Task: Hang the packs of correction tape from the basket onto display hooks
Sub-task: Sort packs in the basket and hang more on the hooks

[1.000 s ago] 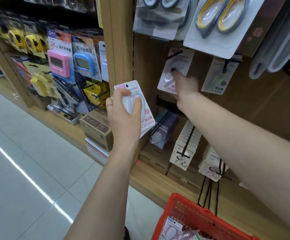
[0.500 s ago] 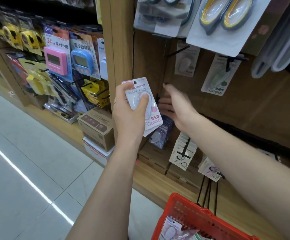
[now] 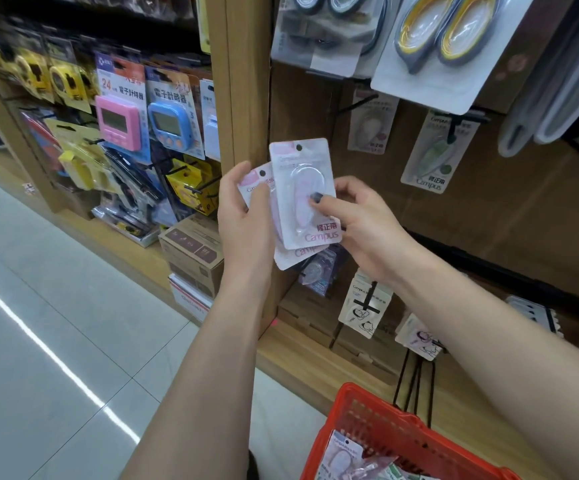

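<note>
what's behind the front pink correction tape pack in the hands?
A second pink correction tape pack, held by the left hand, fanned out behind the front pink pack, which the right hand pinches. Its middle is covered.

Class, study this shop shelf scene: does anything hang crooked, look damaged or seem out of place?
Nothing looks damaged or spilled. The only skew: the two pink packs in hand are fanned, the rear pack tilted behind the upright front pack. The left hand and right hand hold them. The hung green pack leans slightly, likely lens distortion.
</note>
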Action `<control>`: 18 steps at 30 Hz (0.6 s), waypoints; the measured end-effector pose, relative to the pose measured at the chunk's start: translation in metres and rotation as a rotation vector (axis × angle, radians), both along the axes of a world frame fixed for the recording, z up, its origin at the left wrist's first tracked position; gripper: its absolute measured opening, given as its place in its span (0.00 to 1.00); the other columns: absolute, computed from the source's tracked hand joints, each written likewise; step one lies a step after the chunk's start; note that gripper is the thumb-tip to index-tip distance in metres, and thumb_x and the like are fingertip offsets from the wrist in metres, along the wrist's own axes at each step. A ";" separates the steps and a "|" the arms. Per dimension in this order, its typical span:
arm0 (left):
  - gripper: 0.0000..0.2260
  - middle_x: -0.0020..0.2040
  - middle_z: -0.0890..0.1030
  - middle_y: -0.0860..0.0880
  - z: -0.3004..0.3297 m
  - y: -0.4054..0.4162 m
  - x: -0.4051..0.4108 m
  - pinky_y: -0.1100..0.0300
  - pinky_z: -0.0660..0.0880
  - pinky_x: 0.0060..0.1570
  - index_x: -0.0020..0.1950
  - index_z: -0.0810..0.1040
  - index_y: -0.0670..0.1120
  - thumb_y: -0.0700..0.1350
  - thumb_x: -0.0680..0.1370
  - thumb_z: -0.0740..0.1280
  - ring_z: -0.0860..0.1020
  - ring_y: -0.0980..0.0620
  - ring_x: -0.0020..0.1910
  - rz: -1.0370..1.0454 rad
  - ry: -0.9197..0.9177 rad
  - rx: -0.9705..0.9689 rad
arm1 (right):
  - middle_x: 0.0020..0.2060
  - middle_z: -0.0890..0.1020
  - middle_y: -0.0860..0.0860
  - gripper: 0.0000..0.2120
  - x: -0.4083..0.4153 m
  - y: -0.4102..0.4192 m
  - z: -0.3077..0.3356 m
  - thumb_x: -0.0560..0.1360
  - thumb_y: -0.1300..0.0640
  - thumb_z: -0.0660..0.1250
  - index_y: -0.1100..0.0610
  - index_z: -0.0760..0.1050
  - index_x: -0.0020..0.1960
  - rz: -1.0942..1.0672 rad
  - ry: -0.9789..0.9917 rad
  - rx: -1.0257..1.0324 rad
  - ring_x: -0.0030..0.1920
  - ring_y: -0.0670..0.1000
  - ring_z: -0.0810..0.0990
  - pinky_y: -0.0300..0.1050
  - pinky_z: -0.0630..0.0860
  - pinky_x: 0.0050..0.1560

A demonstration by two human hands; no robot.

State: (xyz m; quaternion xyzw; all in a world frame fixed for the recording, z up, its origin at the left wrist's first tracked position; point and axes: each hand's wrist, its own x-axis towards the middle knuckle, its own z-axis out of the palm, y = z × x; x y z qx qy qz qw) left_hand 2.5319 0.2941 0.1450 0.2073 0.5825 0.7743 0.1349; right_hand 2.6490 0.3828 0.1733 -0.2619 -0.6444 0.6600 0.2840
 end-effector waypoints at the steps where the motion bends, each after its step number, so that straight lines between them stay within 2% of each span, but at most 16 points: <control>1: 0.16 0.63 0.76 0.60 -0.001 0.000 -0.001 0.52 0.83 0.57 0.72 0.72 0.55 0.44 0.84 0.64 0.80 0.56 0.61 0.006 0.007 -0.008 | 0.53 0.86 0.54 0.08 0.002 -0.001 -0.001 0.80 0.61 0.71 0.59 0.76 0.57 -0.032 0.014 0.037 0.54 0.56 0.87 0.55 0.84 0.55; 4: 0.16 0.65 0.79 0.55 -0.003 -0.003 -0.004 0.46 0.84 0.53 0.69 0.72 0.57 0.44 0.83 0.63 0.81 0.53 0.61 0.028 0.055 -0.035 | 0.55 0.86 0.51 0.08 0.012 -0.005 -0.003 0.80 0.62 0.71 0.56 0.76 0.57 -0.095 0.020 0.202 0.58 0.53 0.86 0.58 0.83 0.60; 6: 0.15 0.65 0.79 0.55 -0.004 -0.004 -0.005 0.44 0.84 0.54 0.68 0.72 0.59 0.46 0.83 0.63 0.82 0.53 0.61 0.049 0.062 -0.045 | 0.56 0.85 0.52 0.08 0.016 -0.008 -0.003 0.80 0.62 0.71 0.55 0.76 0.57 -0.120 0.063 0.234 0.58 0.53 0.85 0.61 0.83 0.60; 9: 0.14 0.64 0.78 0.57 -0.003 -0.004 -0.004 0.45 0.84 0.54 0.67 0.71 0.62 0.47 0.84 0.63 0.82 0.51 0.61 0.060 0.057 -0.068 | 0.57 0.85 0.53 0.08 0.014 -0.010 0.001 0.80 0.62 0.71 0.54 0.74 0.57 -0.176 0.121 0.240 0.59 0.53 0.86 0.62 0.83 0.60; 12: 0.14 0.66 0.78 0.55 -0.002 -0.005 -0.001 0.46 0.84 0.55 0.68 0.70 0.62 0.46 0.84 0.63 0.81 0.51 0.61 0.055 0.060 -0.070 | 0.54 0.87 0.51 0.07 0.005 -0.011 0.006 0.81 0.60 0.71 0.53 0.74 0.56 -0.230 0.147 0.156 0.57 0.52 0.87 0.60 0.82 0.61; 14: 0.15 0.66 0.77 0.55 -0.002 -0.005 -0.001 0.45 0.84 0.55 0.68 0.71 0.61 0.46 0.84 0.63 0.81 0.51 0.62 0.055 0.064 -0.073 | 0.53 0.87 0.49 0.07 -0.001 -0.011 0.007 0.81 0.59 0.70 0.53 0.73 0.55 -0.241 0.145 0.163 0.55 0.51 0.87 0.57 0.83 0.60; 18: 0.16 0.67 0.77 0.55 -0.002 -0.006 -0.001 0.44 0.83 0.56 0.68 0.70 0.62 0.47 0.83 0.62 0.80 0.51 0.63 0.057 0.085 -0.094 | 0.54 0.86 0.48 0.07 -0.011 -0.015 0.008 0.82 0.59 0.70 0.53 0.72 0.55 -0.258 0.149 0.232 0.54 0.46 0.87 0.43 0.84 0.51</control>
